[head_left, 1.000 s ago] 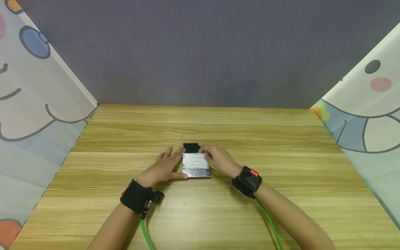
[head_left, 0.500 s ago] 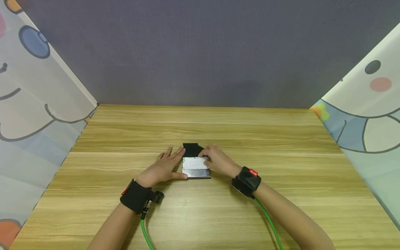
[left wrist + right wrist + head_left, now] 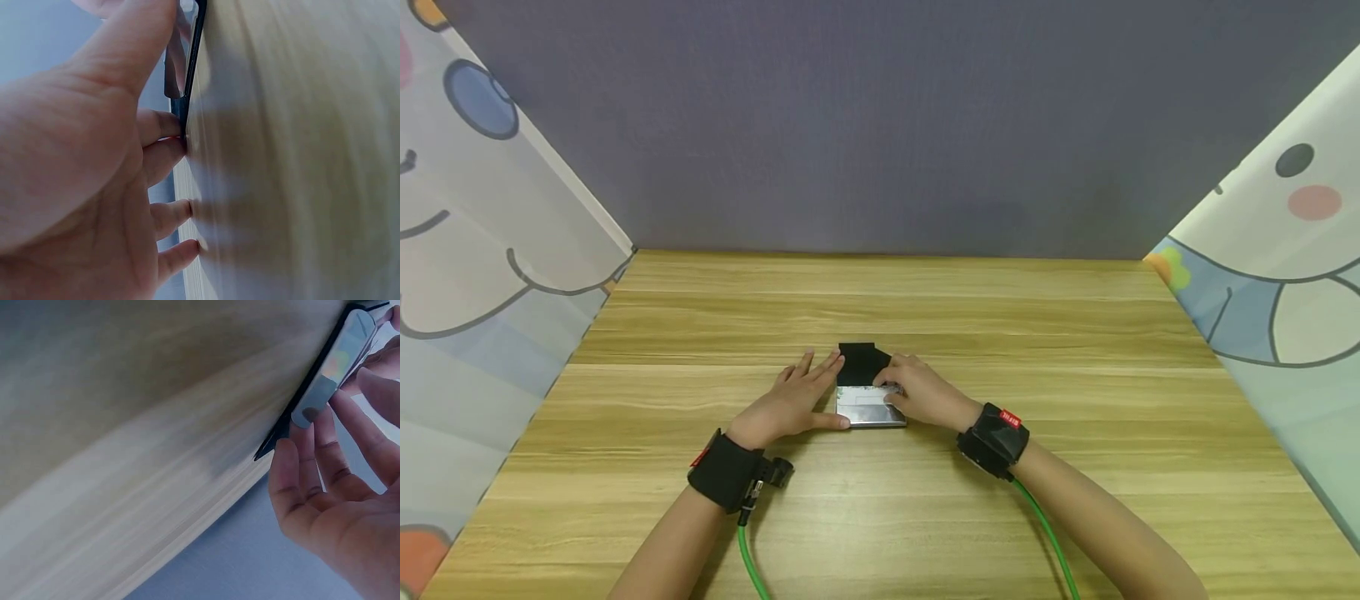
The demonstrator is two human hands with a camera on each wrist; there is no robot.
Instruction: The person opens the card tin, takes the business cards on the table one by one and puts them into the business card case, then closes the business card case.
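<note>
A metal-fronted card case [image 3: 871, 416] lies on the table with its black flap [image 3: 857, 365] folded out on the far side. A white card [image 3: 852, 392] with a leafy border sits partly inside, its near part behind the shiny front. My left hand [image 3: 790, 407] is spread flat at the case's left side, thumb on the near corner and fingertips by the flap. With curled fingers and thumb, my right hand [image 3: 931, 393] pinches the card near its right end. In the right wrist view, the case's rounded metal side [image 3: 331, 378] shows beside my fingertips.
The wooden table [image 3: 880, 517] stretches around both hands, up to a grey panel [image 3: 880, 125] at the back. Printed cartoon sheets [image 3: 482, 275] flank it. Both wrists wear black bands [image 3: 726, 473] with green cables [image 3: 1048, 533] running toward me.
The white card has slid toward me, deeper behind the metal front, so less of it shows and more of the black flap does. My right hand moved with it; the left stayed put.
</note>
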